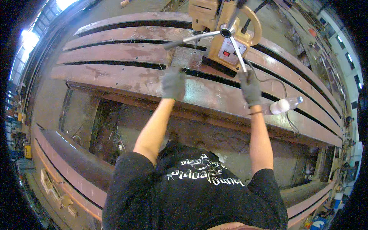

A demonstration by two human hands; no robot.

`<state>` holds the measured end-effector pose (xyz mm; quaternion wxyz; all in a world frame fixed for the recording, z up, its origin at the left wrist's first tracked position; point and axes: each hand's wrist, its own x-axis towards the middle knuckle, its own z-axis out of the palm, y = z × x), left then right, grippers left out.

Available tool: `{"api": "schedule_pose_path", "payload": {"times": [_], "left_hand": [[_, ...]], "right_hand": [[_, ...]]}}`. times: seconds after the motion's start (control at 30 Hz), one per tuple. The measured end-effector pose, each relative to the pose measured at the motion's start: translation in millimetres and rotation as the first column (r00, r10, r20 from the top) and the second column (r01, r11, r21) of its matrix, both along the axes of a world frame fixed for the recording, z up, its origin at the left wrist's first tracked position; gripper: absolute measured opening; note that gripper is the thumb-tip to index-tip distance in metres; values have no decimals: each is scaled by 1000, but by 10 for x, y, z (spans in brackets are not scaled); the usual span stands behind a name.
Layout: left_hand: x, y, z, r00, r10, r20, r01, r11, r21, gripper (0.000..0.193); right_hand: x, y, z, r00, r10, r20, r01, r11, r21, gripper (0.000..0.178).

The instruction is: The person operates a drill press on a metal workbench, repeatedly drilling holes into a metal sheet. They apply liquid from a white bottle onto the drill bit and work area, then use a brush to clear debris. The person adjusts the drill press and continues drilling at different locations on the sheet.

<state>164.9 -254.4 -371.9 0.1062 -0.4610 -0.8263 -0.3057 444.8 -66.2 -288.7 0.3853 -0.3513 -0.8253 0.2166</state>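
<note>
A yellow magnetic drill stands on the long brown steel beams, with a three-armed feed handle on its side. My right hand, in a grey glove, is closed around the end of the handle's lower arm. Off to the left, my left hand, gloved too, hovers over the near beam, smeared by motion. From its top a thin light-brown stick points away from me, and the hand looks closed on it. The stick's far end lies near the drill's left handle arm.
Slotted steel beams run left to right, with dark gaps between them. A clear bottle of whitish liquid lies on the beam right of my right hand. A black cable curves from the drill past it. Another beam lies nearer, at left.
</note>
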Motion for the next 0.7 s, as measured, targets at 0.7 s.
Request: {"api": "schedule_pose_path", "payload": {"times": [0.7], "left_hand": [[-14, 110, 215, 846, -71, 528, 210, 955, -207, 62]], "right_hand": [[-811, -294, -917, 982, -149, -119, 114, 960, -254, 34]]}}
